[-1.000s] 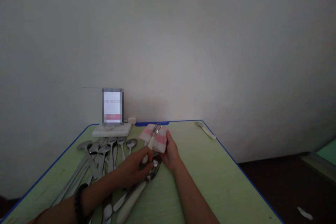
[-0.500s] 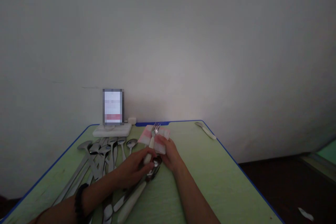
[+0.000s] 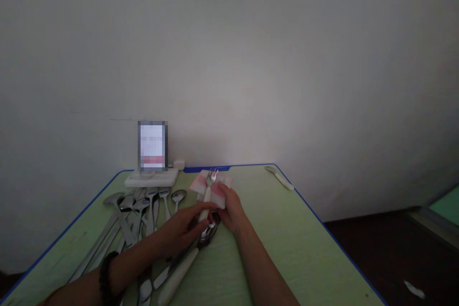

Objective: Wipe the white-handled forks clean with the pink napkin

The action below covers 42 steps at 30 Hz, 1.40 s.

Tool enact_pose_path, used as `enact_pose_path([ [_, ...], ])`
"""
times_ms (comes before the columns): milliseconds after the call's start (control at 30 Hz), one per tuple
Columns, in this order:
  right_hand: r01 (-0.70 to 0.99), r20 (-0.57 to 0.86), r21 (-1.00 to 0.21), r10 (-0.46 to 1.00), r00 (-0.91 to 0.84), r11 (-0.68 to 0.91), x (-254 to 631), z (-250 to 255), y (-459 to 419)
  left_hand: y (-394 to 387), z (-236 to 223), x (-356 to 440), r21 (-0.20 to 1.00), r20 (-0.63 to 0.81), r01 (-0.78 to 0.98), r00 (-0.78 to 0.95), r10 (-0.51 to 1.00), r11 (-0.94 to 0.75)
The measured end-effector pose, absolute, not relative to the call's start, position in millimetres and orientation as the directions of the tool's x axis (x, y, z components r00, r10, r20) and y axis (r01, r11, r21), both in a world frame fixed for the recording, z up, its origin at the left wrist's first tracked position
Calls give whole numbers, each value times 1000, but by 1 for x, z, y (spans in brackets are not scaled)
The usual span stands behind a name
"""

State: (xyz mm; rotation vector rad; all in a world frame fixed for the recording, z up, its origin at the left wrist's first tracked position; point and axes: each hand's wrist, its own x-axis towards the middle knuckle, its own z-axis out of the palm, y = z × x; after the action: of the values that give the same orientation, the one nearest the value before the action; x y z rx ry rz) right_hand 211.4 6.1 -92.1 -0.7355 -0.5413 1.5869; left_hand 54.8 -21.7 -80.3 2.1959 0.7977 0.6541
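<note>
My left hand (image 3: 188, 229) is closed on the pale handle of a fork (image 3: 208, 192), whose metal tines point away from me. Beside it my right hand (image 3: 232, 210) grips a folded pink-and-white cloth (image 3: 201, 180), which lies behind and under the fork head. Below both hands, on the table, rests a spoon with a white handle (image 3: 179, 275), its dark bowl close to my left fingers. Several metal spoons and ladles (image 3: 141, 205) lie in a pile to the left, partly covered by my left forearm.
A device with a blurred screen (image 3: 152, 146) stands on a white base (image 3: 152, 179) at the table's back left, a white plug-like block (image 3: 179, 165) beside it. Another white-handled utensil (image 3: 279, 178) lies at the back right. The green table (image 3: 287, 239) has a blue edge and meets a wall.
Both hands keep their hold on the fork and the cloth, with only slight finger shifts. The whole view has slid a little to the left.
</note>
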Motion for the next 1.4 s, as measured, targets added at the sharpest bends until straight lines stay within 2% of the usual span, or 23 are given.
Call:
enact_pose_path([
  [300,-668,-134,-732,990,-51,-133,210,-92,5,-17,-90,57,695,209,496,554,806,-521],
  [567,-663,-137,-737,990,-43,-131,210,-90,5,-17,-88,58,668,183,522,577,796,-531],
  [733,-657,-136,-743,990,-43,-131,209,-86,3,-21,-86,57,637,284,517,532,798,-572],
  [900,-664,-143,-737,989,-27,-125,209,-86,3,-23,-81,55,632,335,441,586,738,-637],
  [1033,-687,-150,-714,988,-34,-132,210,-89,4,-23,-78,56,644,322,427,600,732,-634],
  [1167,-731,-160,-650,978,-135,-207,213,-87,5,-24,-78,55,663,248,434,641,726,-610],
  [1300,-792,-100,-596,991,-93,-135,217,-81,4,-27,-76,56,682,236,422,645,727,-596],
  [1400,-791,-74,-600,993,-94,-119,219,-77,2,-26,-78,56,693,261,432,596,759,-577],
])
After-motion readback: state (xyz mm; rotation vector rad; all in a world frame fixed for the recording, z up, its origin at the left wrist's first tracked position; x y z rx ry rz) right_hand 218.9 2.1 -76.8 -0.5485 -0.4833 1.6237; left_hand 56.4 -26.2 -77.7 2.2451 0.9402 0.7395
